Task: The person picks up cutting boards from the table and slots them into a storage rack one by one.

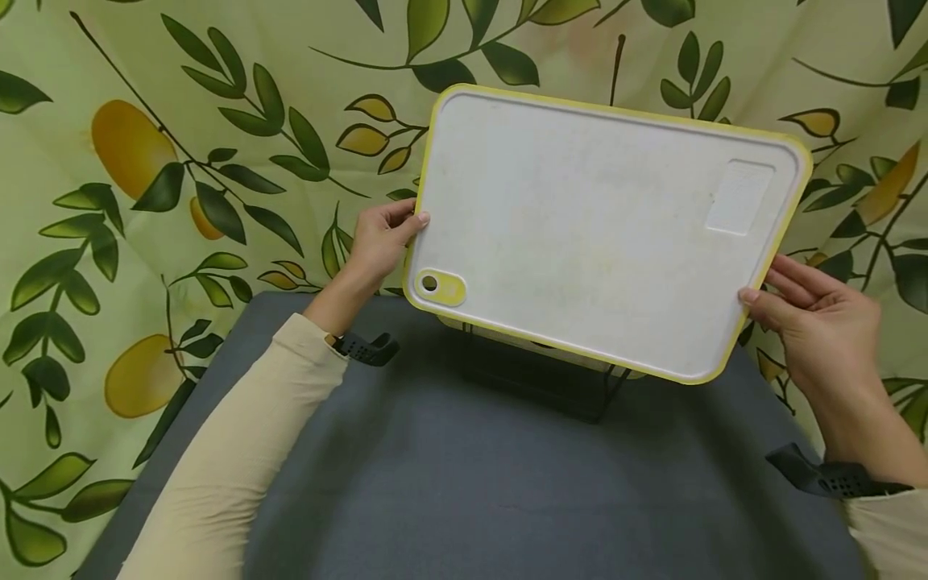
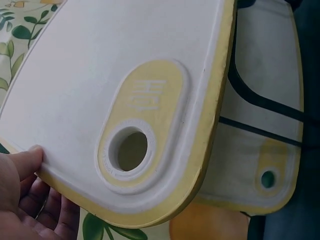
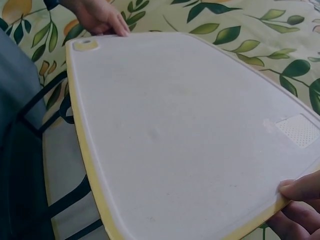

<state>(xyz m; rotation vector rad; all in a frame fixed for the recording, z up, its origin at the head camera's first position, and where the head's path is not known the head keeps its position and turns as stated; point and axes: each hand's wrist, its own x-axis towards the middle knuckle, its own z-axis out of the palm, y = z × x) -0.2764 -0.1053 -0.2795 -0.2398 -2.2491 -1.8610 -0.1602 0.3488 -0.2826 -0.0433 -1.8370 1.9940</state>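
Observation:
A white cutting board [image 1: 580,229] with a yellow rim is held up at a slant by both hands. My left hand [image 1: 383,240] pinches its left short edge, thumb on the front face. At the opposite short edge my right hand [image 1: 830,322] grips it lower down, thumb in front and fingers behind. In the left wrist view the yellow oval [image 2: 135,125] with a round hole lies near one corner. A textured patch [image 3: 300,131] shows toward the right hand. Behind the board stands a black wire rack [image 1: 536,395], partly hidden.
A second white board [image 2: 270,70] with a yellow edge and a hole stands at the rack, mostly covered. Dark grey cloth [image 1: 507,499] covers the table. A curtain [image 1: 239,161] printed with leaves and fruit hangs close behind.

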